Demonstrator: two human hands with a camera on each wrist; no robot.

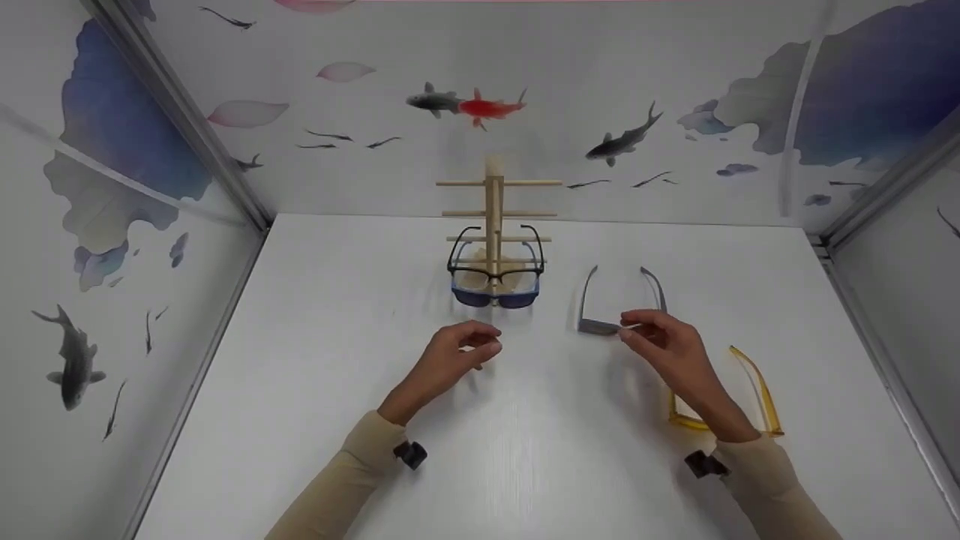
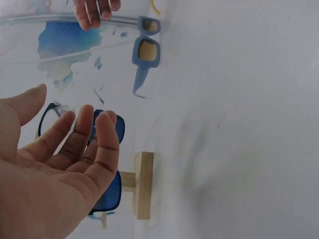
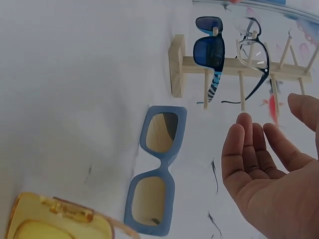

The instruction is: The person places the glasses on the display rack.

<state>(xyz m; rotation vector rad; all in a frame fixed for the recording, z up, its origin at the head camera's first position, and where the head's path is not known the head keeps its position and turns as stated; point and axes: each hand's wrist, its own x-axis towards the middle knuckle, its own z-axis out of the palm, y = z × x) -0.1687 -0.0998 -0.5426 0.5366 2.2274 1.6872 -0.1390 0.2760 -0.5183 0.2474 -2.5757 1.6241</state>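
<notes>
My left hand (image 1: 454,352) hovers in front of the wooden glasses rack (image 1: 494,199), its fingers loosely bent and holding nothing. On the rack's low pegs hang dark-lensed sunglasses (image 1: 474,299) and, above them, black-framed clear glasses (image 3: 266,67). My right hand (image 1: 675,349) is over blue-grey sunglasses (image 1: 598,327) lying on the table right of the rack, and covers part of them in the head view. In the right wrist view its relaxed fingers (image 3: 233,149) are apart from those sunglasses (image 3: 165,162), with nothing between them. Yellow glasses (image 1: 768,405) lie partly beneath my right wrist.
The white table (image 1: 315,360) is bounded by a back panel (image 1: 360,172) printed with fish and petals, and by side panels with metal edge strips. Wooden pegs (image 1: 532,183) stick out sideways from the rack's upper part.
</notes>
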